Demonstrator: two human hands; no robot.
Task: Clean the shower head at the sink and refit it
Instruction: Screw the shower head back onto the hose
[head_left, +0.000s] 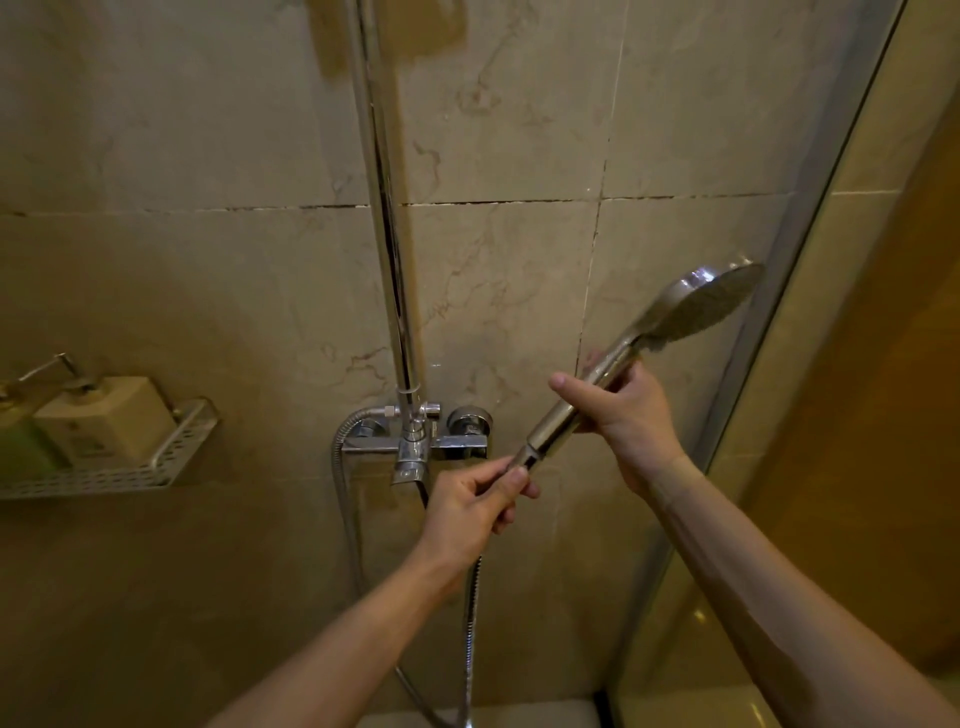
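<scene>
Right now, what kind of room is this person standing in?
Most likely a shower stall in a bathroom. A chrome shower head on a metal hose, a wall mixer tap on tiled wall, and a soap rack show it.

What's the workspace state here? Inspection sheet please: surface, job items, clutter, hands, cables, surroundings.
Surface: tiled wall, beige, dark grout lines.
Job's things: shower head off its holder, tilted up to the right; hose nut at the handle's base.
Clutter: wall shelf with soap bottles.
Hands: right hand grips the handle; left hand pinches the hose nut.
Cables: metal hose hangs below the left hand.
Surroundings: mixer tap, riser rail, glass screen.
</scene>
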